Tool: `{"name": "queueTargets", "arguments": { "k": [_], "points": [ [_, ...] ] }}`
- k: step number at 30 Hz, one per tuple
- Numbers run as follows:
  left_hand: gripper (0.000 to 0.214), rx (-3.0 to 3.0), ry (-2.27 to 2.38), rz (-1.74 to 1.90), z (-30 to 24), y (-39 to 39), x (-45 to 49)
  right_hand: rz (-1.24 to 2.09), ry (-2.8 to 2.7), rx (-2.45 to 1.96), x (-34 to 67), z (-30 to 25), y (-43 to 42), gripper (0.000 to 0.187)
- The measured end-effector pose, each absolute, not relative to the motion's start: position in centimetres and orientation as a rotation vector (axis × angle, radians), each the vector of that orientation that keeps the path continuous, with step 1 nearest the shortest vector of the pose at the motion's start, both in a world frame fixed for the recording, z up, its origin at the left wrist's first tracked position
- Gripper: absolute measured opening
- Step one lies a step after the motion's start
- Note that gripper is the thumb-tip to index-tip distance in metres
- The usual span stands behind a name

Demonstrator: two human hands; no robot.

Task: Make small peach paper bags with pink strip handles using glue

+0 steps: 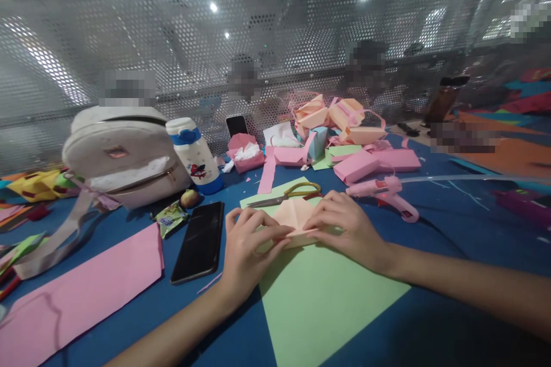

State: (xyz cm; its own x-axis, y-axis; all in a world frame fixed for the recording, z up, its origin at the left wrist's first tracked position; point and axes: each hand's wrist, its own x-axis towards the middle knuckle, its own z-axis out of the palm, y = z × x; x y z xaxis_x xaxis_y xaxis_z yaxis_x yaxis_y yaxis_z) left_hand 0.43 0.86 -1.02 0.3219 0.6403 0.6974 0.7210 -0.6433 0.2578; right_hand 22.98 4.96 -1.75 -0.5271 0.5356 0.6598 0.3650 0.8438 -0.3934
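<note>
A small piece of folded peach paper point(293, 215) is held above a light green sheet point(331, 298). My left hand point(253, 241) pinches its near left edge between thumb and fingers. On the near right edge, my right hand point(348, 229) grips it the same way. The paper's far side rises to a blunt point, with a folded strip along the near side. Just behind it lie scissors point(301, 188) with yellow-green handles, partly hidden by the paper. A pink glue gun point(385, 192) rests right of my right hand.
To the left are a black phone point(198, 243), a pink paper stack point(94, 292), a snack packet point(171, 218), a white bottle point(196, 155) and a white backpack point(129, 155). Folded paper boxes point(331, 120) are piled behind. A perforated metal panel point(275, 23) stands beyond the blue table point(465, 298).
</note>
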Motion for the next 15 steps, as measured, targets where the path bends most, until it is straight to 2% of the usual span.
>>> {"name": "queueTargets", "arguments": {
  "k": [10, 15],
  "points": [
    [0.005, -2.470, -1.257, -1.168, -0.94, 0.57, -0.11, 0.335, -2.142, -0.638, 23.43, -1.95, 5.15, 0.015],
    [0.010, -2.497, -1.229, -1.159, -0.76, 0.46, 0.32, 0.270, -2.154, -0.656, 23.02, -1.71, 4.71, 0.018]
  ]
}}
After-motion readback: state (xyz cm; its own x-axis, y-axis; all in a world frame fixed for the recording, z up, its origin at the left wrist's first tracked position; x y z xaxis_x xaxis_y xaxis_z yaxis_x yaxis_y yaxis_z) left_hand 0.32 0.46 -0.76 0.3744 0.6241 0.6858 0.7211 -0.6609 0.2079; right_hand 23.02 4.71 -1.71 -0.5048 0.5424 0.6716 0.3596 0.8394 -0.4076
